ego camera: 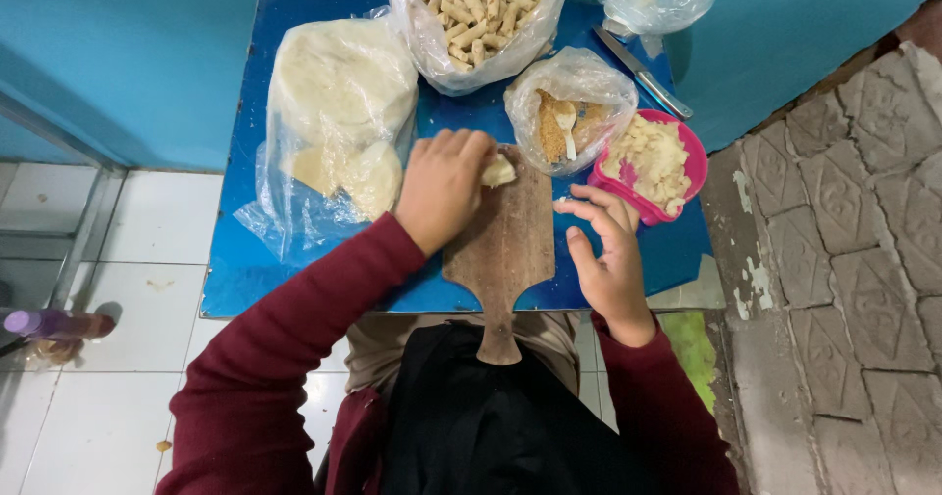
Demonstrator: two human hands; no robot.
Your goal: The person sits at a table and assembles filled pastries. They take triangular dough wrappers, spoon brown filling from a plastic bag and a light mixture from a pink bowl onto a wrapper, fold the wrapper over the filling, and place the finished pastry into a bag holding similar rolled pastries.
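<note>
Fingers of the left hand [442, 189] curl down over a small pale dough piece [498, 170], pinning it to the far end of the wooden board [505, 250]. Right hand [606, 260] hovers open just beside the board, fingers spread and holding nothing, tips near the pink bowl [692, 166] of pale filling. Beyond them sits a bag of crumbs [569, 122] with a white spoon. Left of the knuckles lies a bagged stack of flat wrappers [339, 112]; farther off, a bag of rolled pieces [476, 9] and a knife [643, 73], all on the blue table [294, 279].
</note>
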